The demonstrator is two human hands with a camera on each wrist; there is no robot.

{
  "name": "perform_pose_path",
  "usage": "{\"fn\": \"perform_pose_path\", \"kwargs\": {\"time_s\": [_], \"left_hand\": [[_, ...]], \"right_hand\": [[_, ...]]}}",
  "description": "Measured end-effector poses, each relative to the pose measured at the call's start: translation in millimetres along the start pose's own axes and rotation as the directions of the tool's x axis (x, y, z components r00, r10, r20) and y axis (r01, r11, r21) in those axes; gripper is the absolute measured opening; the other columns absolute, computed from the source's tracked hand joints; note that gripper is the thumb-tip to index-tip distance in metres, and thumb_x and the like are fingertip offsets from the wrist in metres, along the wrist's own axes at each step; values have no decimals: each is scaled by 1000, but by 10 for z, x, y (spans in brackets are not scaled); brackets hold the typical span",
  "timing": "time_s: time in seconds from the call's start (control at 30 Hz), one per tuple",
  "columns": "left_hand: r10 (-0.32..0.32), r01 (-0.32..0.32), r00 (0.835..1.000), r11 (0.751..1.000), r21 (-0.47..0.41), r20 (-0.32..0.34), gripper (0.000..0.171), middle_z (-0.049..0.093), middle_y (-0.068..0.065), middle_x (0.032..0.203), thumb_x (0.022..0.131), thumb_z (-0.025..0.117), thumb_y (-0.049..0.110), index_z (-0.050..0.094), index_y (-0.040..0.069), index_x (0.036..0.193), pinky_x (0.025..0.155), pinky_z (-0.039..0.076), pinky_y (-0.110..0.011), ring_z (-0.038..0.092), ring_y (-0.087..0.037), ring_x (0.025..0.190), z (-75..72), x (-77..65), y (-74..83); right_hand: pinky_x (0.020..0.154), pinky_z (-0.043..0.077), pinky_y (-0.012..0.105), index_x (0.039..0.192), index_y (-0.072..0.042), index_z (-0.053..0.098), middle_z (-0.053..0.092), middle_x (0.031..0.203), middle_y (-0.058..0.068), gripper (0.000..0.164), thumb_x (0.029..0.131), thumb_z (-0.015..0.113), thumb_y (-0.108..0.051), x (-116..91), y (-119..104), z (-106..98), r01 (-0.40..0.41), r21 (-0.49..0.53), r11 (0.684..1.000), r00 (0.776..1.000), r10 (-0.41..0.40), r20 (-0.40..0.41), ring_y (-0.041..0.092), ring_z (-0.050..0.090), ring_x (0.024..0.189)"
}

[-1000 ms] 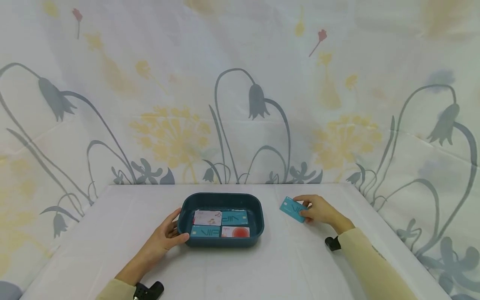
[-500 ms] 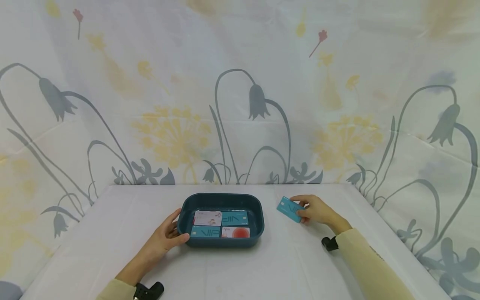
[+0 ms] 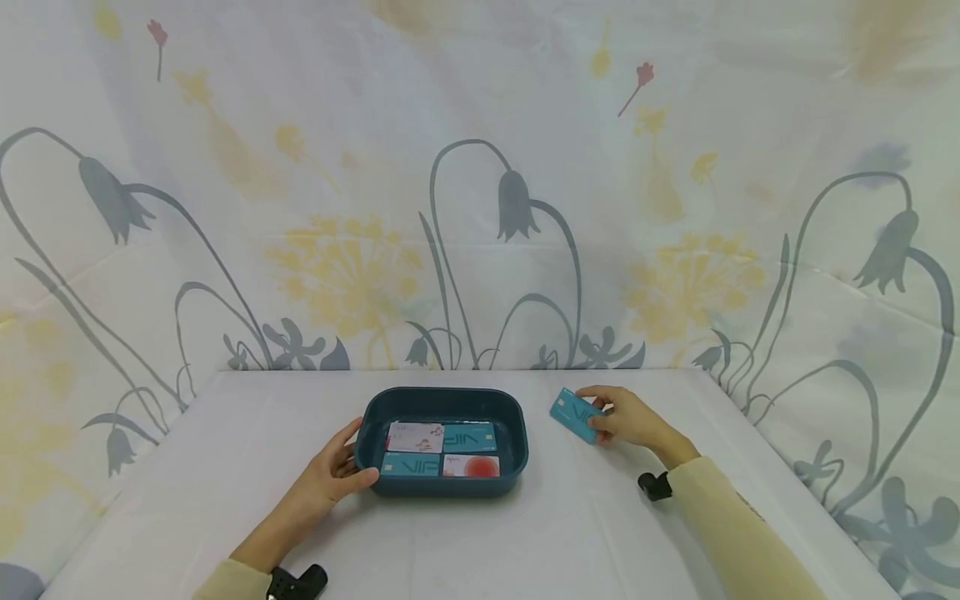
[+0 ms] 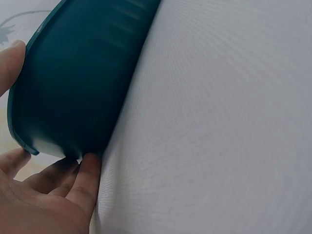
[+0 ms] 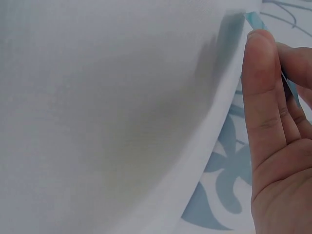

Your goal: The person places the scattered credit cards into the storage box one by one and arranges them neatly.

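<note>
Between the thumb and fingers of my right hand (image 3: 628, 416) a blue VIP card (image 3: 573, 413) is pinched, tilted, to the right of the tray. In the right wrist view that blue card (image 5: 255, 21) shows nearly edge-on above the cloth. My left hand (image 3: 327, 475) grips the left end of a dark teal rectangular tray (image 3: 450, 486), thumb at the front corner. From the left wrist, fingertips (image 4: 90, 163) touch the end wall low down. Several cards lie flat inside: a white patterned card (image 3: 414, 437), blue VIP cards (image 3: 411, 464), and a white card with a red circle (image 3: 471, 466).
A white cloth (image 3: 480, 550) covers the table under the tray. Behind the table's back edge hangs a pale curtain (image 3: 345, 150) printed with grey and yellow flowers. Black wrist cameras (image 3: 655, 486) are strapped at both sleeves.
My right hand has moved slightly left towards the tray, carrying the pinched blue card. The left hand and the tray have stayed in place.
</note>
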State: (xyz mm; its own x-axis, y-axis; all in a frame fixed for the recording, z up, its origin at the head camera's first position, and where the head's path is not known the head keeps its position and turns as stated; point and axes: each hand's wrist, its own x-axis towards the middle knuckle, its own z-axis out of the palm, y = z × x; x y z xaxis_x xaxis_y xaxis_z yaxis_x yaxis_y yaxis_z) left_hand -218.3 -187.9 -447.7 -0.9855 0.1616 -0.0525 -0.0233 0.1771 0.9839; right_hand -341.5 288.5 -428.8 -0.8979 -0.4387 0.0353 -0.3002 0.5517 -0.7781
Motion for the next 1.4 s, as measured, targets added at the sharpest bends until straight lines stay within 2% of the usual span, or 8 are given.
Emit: {"fn": "perform_pose_path", "kwargs": {"time_s": [0.3, 0.53, 0.83, 1.03, 1.4], "left_hand": [[1, -1, 1000, 1000, -12, 3, 83, 32, -27, 147, 90, 68, 15, 15, 19, 154, 101, 42, -44, 37, -40, 133, 9, 15, -6], [-15, 15, 1000, 1000, -11, 4, 82, 32, -27, 147, 90, 68, 16, 15, 18, 154, 101, 42, -43, 37, -40, 133, -6, -42, -22], [3, -3, 1000, 1000, -25, 12, 81, 33, -26, 147, 91, 66, 15, 15, 19, 154, 99, 45, -39, 37, -39, 133, 3, -20, 7], [-4, 4, 1000, 1000, -7, 7, 82, 32, -26, 148, 90, 67, 17, 16, 20, 154, 102, 41, -44, 37, -40, 133, 17, -18, 19], [-6, 7, 1000, 1000, -10, 18, 83, 32, -26, 148, 91, 67, 18, 14, 19, 154, 101, 42, -42, 37, -40, 133, -1, -12, 28]], "right_hand": [[55, 56, 35, 133, 0, 52, 53, 89, 15, 50, 85, 62, 5, 44, -83, 22, 40, 0, 999, 999, -40, -27, 25, 64, 60], [55, 56, 39, 134, 1, 50, 53, 91, 16, 49, 87, 61, 4, 70, -202, 114, 80, 0, 997, 997, -80, 12, 24, 63, 59], [59, 56, 45, 139, -5, 49, 54, 94, 16, 51, 89, 60, 1, 153, -555, 38, 102, -27, 994, 995, -102, -10, 23, 64, 61], [64, 55, 52, 139, -7, 48, 54, 97, 16, 51, 90, 60, 0, 182, -738, 39, 107, -16, 994, 994, -107, -5, 24, 64, 65], [61, 57, 44, 138, -11, 50, 57, 99, 14, 51, 89, 61, -2, 288, -959, 138, 137, -49, 989, 991, -137, 8, 22, 64, 64]]}}
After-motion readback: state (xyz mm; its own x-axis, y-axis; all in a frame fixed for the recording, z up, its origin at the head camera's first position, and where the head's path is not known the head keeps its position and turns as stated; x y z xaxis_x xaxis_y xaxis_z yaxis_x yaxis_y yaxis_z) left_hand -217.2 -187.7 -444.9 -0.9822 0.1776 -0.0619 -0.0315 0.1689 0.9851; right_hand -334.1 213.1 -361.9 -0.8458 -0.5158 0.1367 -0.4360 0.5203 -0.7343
